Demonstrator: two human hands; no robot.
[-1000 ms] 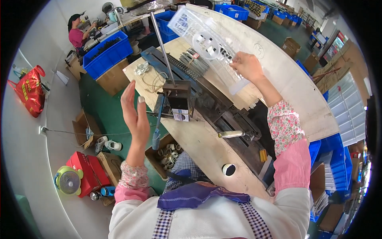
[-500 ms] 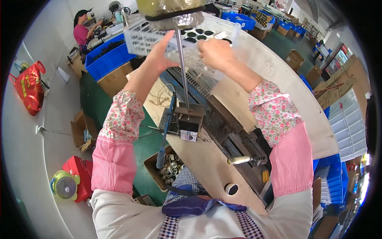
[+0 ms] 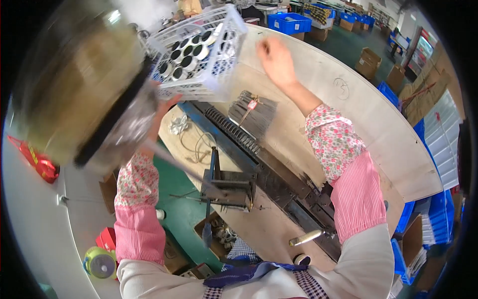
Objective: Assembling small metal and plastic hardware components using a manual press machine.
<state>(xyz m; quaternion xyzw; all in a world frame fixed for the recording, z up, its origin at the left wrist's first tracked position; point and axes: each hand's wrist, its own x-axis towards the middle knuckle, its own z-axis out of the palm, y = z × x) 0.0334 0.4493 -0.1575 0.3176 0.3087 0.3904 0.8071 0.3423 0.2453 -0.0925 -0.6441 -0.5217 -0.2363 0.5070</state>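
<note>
A white plastic lattice basket (image 3: 214,74) is tilted up at the far left of the table, with several white round pieces with black tops (image 3: 188,50) inside. My left hand (image 3: 167,102) grips its near-left bottom edge; the thumb shows, but the other fingers are hidden. A large blurred, plastic-wrapped yellowish object with a black band (image 3: 94,94), on a metal rod, covers part of my left arm. My right hand (image 3: 279,62) is raised to the right of the basket, apart from it, fingers curled, with nothing visible in them.
A bundle of thin grey rods (image 3: 253,112) lies on the table beside a long metal machine with a handle (image 3: 306,237). A metal bracket with a lever (image 3: 229,192) stands at the table's left edge. A blue bin (image 3: 289,23) is behind.
The basket has swung left and tilted with my left hand. My right hand has come away from it. The wrapped object on the rod has leaned far to the left.
</note>
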